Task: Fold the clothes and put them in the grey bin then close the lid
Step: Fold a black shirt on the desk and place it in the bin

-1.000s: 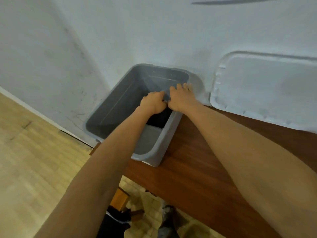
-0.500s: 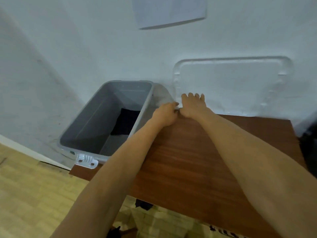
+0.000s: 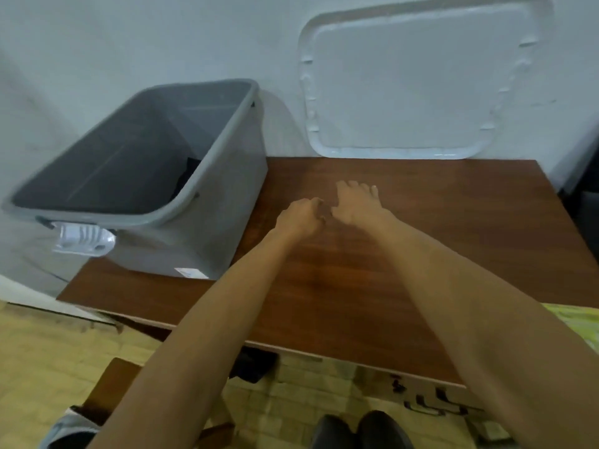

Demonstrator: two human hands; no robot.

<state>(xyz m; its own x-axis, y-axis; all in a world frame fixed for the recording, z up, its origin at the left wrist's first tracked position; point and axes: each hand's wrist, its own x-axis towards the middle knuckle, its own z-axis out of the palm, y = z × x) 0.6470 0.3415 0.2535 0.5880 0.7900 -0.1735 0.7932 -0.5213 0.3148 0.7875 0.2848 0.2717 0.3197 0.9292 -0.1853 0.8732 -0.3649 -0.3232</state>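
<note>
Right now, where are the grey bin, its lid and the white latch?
grey bin (image 3: 236, 205), head view, on its outer side wall.
lid (image 3: 405, 85), head view, on its flat middle panel.
white latch (image 3: 85, 238), head view, on its ribbed face.

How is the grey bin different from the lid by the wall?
The grey bin is dark grey and deep; the lid is pale and flat. The bin stands on the table; the lid stands on edge against the wall. Both are rounded rectangles.
</note>
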